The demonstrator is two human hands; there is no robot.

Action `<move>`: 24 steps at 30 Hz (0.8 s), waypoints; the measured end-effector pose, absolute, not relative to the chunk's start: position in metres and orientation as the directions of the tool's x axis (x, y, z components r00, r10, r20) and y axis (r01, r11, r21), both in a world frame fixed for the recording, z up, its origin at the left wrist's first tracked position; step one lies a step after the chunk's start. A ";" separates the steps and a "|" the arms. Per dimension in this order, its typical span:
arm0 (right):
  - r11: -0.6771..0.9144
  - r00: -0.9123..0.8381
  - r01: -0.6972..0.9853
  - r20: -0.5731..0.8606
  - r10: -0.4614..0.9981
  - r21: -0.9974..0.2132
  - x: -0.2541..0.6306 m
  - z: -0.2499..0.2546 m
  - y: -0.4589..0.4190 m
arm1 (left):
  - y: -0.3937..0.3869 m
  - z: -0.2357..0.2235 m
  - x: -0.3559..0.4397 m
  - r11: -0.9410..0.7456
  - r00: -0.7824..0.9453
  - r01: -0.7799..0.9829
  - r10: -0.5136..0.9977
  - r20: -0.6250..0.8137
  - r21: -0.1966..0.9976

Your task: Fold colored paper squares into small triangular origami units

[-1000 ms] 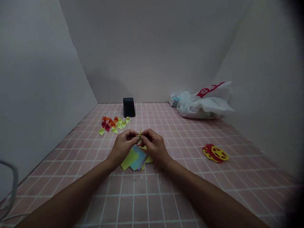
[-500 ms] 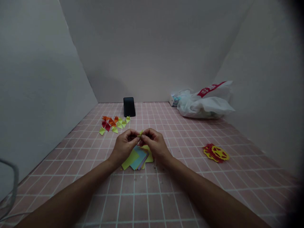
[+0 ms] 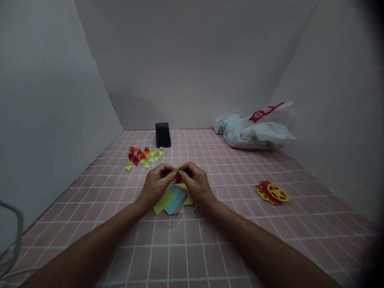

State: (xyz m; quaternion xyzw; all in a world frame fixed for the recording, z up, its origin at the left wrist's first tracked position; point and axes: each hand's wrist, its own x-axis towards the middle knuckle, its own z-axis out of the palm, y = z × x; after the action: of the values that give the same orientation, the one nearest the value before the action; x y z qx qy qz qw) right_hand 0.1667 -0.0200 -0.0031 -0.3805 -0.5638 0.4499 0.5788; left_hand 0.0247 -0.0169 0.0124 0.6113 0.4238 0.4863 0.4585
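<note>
A small folded yellow paper [image 3: 177, 169] is pinched between my left hand [image 3: 156, 183] and my right hand [image 3: 197, 183], thumbs and fingertips pressed on it from either side. Most of the folded piece is covered by my fingers. Beneath both hands lies a fanned stack of coloured paper sheets [image 3: 175, 199] in yellow, blue and purple, with a bit of red showing. Farther off to the left, several small folded paper pieces [image 3: 144, 157] in yellow, orange and red are spread on the tablecloth.
A black phone [image 3: 163, 135] lies at the back. At the back right sits a white plastic bag [image 3: 261, 134] beside a small box [image 3: 220, 127]. Red and yellow cut-out shapes [image 3: 273, 193] lie to the right. A grey cable [image 3: 20, 228] curves at the left edge. Pale walls enclose the pink checked tablecloth [image 3: 192, 260].
Both hands stay in nearly the same place, with the fingertips shifting slightly on the folded yellow paper. A bit more red shows at the top of the stack beneath them.
</note>
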 end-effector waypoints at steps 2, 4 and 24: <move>0.296 -0.047 -0.114 0.302 0.952 -0.948 0.166 -0.003 -0.020 | -0.017 0.012 0.025 -0.223 0.154 0.075 0.966 0.210 0.972; 0.279 -0.060 -0.139 0.289 0.955 -0.950 0.166 -0.003 -0.019 | -0.017 0.012 0.025 -0.234 0.127 0.087 0.967 0.222 0.968; 0.539 -0.145 0.304 0.521 0.841 -0.786 0.170 0.004 -0.027 | -0.021 0.014 0.023 -0.550 0.169 0.389 0.831 0.529 0.739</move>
State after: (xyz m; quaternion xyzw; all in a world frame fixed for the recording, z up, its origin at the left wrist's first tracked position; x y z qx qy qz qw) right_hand 0.1701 -0.0266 0.0035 -0.4030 -0.7102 0.2609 0.5150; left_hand 0.0226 -0.0213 0.0144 0.7306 0.4174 0.4910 0.2255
